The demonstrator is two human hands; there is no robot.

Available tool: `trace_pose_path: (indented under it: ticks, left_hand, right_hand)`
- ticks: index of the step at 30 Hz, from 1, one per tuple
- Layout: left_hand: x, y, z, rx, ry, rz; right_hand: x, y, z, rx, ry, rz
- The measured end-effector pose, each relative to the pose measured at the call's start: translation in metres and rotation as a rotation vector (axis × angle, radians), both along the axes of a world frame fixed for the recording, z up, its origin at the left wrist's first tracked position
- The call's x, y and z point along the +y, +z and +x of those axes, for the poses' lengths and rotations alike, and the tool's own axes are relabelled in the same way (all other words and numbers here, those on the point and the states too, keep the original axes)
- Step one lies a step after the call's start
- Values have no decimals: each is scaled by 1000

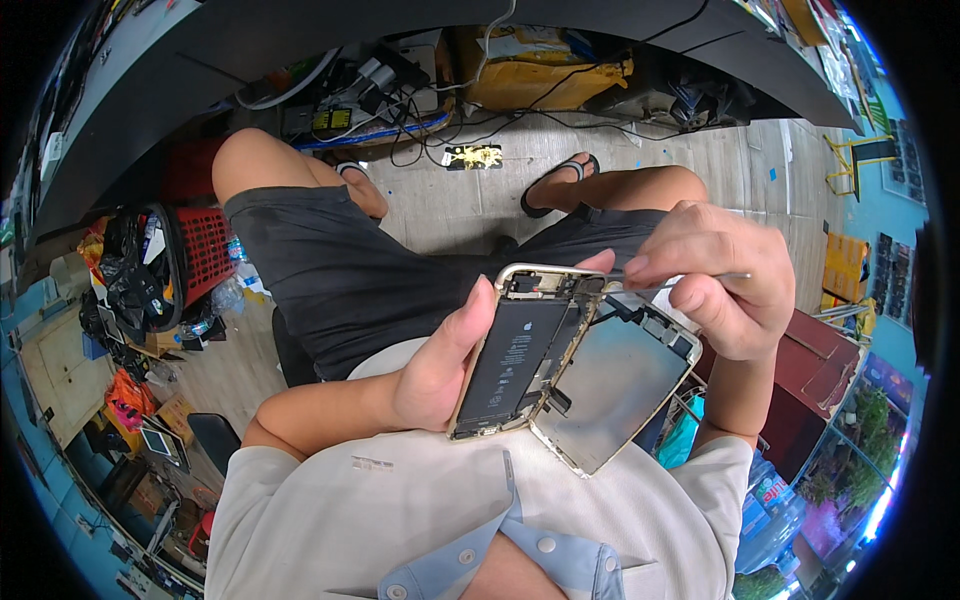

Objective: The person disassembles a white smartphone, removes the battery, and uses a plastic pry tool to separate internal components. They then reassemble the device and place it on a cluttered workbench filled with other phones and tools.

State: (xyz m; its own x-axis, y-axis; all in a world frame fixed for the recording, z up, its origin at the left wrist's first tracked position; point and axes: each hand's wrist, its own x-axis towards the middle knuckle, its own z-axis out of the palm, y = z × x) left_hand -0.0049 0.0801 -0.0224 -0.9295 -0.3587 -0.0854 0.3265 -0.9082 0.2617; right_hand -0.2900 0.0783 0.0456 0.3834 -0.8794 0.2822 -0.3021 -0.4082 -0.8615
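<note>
My left hand (448,370) grips an opened smartphone (513,365) by its left side, thumb along the edge and a fingertip showing past the top. The phone's body is tilted, with a black battery filling much of it. Its screen panel (625,375) is folded out to the right, inner metal side up, and stays joined near the top by dark flex cables. My right hand (720,275) pinches thin metal tweezers (735,276) between thumb and fingers. Their tips reach the phone's top right corner, by the cables; whether they touch anything is too small to tell.
Ahead stands a dark desk (420,22) with tangled cables and a cardboard box (545,85) under it. A red basket (205,255) full of bags and bottles is at left. At right are a dark red cabinet (815,365) and a large water bottle (775,525).
</note>
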Motion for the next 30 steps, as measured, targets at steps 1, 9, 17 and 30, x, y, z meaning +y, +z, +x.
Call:
trace_pose_path:
  ticks: [1, 9, 17, 30]
  left_hand:
    - [0, 0, 1, -2, -16, -5]
    - [-3, 1, 4, -5, -69, -32]
    - [-4, 6, 2, -20, -56, 23]
    - [0, 1, 0, -79, -31, -4]
  right_hand:
    - [-2, 1, -2, -6, 11, 32]
    - [-10, -16, -10, -232, 5, 245]
    - [-7, -10, -10, -153, -5, 219]
    - [4, 19, 12, 224, 7, -117]
